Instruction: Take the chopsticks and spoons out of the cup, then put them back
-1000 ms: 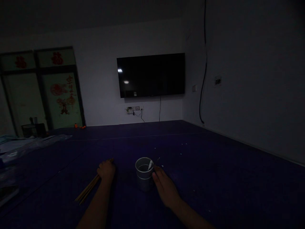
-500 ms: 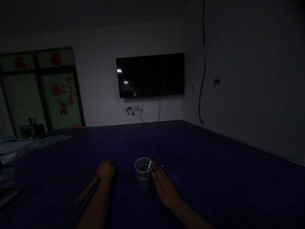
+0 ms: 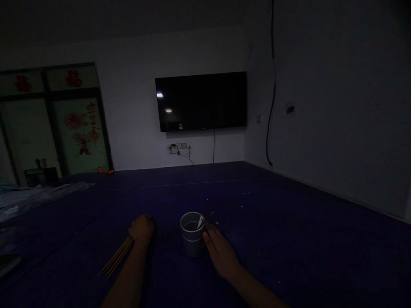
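Observation:
The room is dim. My left hand [image 3: 141, 229] lies closed on the dark blue floor mat, gripping a bundle of thin wooden sticks [image 3: 117, 257] that trails back toward me. A grey cup [image 3: 192, 240] stands on the mat between my hands, with something small and white leaning inside its rim. My right hand [image 3: 220, 252] rests just right of the cup, fingers curled against its side; whether it grips the cup or something small is hard to see.
The blue mat [image 3: 289, 222] covers the floor to the walls. A dark television [image 3: 201, 101] hangs on the far wall above sockets and a cable. Plastic sheeting [image 3: 28, 196] lies at the left, by decorated glass doors [image 3: 56, 124].
Both hands and the cup have stayed put; only the view has drifted slightly, shifting everything a little to the left.

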`<state>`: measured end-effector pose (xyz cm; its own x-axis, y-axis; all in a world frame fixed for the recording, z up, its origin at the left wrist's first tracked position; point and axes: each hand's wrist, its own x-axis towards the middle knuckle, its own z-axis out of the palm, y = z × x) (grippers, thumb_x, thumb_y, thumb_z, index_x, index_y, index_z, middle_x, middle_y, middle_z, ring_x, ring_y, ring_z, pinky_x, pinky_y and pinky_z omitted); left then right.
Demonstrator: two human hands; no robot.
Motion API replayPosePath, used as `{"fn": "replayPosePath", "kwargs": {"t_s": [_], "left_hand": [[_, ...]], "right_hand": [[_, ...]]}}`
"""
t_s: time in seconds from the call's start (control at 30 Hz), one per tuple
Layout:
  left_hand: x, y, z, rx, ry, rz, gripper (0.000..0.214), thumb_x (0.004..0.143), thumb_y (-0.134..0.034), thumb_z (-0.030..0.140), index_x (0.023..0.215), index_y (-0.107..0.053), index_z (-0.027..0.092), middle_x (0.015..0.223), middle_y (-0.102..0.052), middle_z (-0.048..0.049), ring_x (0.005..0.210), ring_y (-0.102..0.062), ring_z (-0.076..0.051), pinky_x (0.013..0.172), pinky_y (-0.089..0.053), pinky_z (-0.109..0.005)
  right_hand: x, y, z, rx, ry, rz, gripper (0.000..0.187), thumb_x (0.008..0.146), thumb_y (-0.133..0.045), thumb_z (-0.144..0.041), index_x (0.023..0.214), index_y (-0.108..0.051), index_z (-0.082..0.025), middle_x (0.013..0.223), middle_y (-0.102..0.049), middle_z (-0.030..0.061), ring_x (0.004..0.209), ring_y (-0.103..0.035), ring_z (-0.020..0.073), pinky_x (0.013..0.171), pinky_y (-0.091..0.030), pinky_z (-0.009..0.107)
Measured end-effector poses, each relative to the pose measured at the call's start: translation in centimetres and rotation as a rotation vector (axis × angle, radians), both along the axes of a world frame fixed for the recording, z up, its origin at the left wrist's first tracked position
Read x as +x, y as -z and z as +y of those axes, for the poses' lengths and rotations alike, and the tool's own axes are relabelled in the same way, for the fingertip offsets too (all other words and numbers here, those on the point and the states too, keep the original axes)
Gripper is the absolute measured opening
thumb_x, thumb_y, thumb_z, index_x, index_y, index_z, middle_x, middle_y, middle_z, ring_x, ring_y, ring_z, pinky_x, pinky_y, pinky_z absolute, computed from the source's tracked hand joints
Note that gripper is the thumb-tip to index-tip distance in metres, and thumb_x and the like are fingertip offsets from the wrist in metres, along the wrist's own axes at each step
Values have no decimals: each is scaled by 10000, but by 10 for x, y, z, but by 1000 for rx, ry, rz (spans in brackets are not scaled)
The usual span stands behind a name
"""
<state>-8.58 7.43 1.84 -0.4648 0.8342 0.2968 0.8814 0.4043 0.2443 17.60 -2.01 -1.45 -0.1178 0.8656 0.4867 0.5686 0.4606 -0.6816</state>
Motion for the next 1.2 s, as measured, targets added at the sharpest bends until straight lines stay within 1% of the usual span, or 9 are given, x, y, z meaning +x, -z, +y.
{"fn": "replayPosePath", "kwargs": {"t_s": [0.33,0.57,0.67,0.77,0.9,1.03,1.07,1.17,1.2], "left_hand": [[2,-4,-3,-5,18,6,361,832,-366,227,1017,-655,115,995,-675,-194,981,-602,-303,767,-439,-390],[5,-5,-5,43,28,59,381,843,-369,298,1038,-631,102,1063,-651,-195,1041,-558,-318,836,-392,-426],[7,-10,-3,69,48,67,381,829,-380,295,1051,-623,104,1083,-644,-191,1061,-540,-323,852,-376,-438],[12,-23,-1,110,52,35,390,830,-375,308,1071,-616,120,1112,-637,-177,1074,-533,-321,866,-374,-442],[21,-50,1,171,70,-91,452,854,-381,410,1178,-570,158,1186,-611,-160,1122,-523,-322,860,-408,-426],[29,-80,1,194,231,-231,494,854,-445,429,1241,-536,136,1241,-583,-173,1147,-529,-314,870,-430,-398],[32,-87,1,196,301,-257,489,853,-468,413,1237,-541,120,1244,-582,-174,1149,-532,-299,881,-429,-374],[45,-106,-2,206,445,-268,442,834,-537,387,1199,-576,142,1213,-620,-108,1109,-572,-202,891,-421,-244],[50,-111,-5,218,529,-280,445,836,-538,388,1197,-577,131,1191,-633,-111,1077,-590,-193,877,-426,-234]], "right_hand": [[1,0,0,20,-7,12,543,942,-261,-528,1349,-442,-217,1350,-495,74,1243,-447,202,1049,-339,367],[1,0,0,-1,-3,1,561,944,-253,-529,1353,-436,-193,1367,-478,83,1264,-423,200,1064,-322,368],[0,0,-1,2,8,10,557,940,-265,-536,1350,-444,-205,1355,-492,81,1259,-430,207,1059,-326,380],[-1,0,-1,-1,10,12,559,939,-267,-538,1353,-441,-206,1352,-497,79,1252,-438,211,1056,-330,385],[0,-1,-1,1,3,11,558,940,-264,-536,1352,-441,-203,1361,-487,77,1257,-433,208,1061,-324,378],[1,0,-1,9,-11,4,561,945,-257,-523,1356,-432,-183,1364,-483,85,1263,-426,199,1070,-313,359],[1,0,-1,11,-13,5,559,946,-257,-519,1357,-429,-182,1367,-480,85,1266,-423,198,1072,-311,357],[2,1,0,15,-21,8,554,947,-261,-515,1367,-416,-188,1380,-466,81,1277,-410,194,1077,-307,358],[2,2,1,14,-25,7,554,948,-259,-514,1368,-413,-188,1383,-462,80,1279,-408,193,1077,-307,360]]}}
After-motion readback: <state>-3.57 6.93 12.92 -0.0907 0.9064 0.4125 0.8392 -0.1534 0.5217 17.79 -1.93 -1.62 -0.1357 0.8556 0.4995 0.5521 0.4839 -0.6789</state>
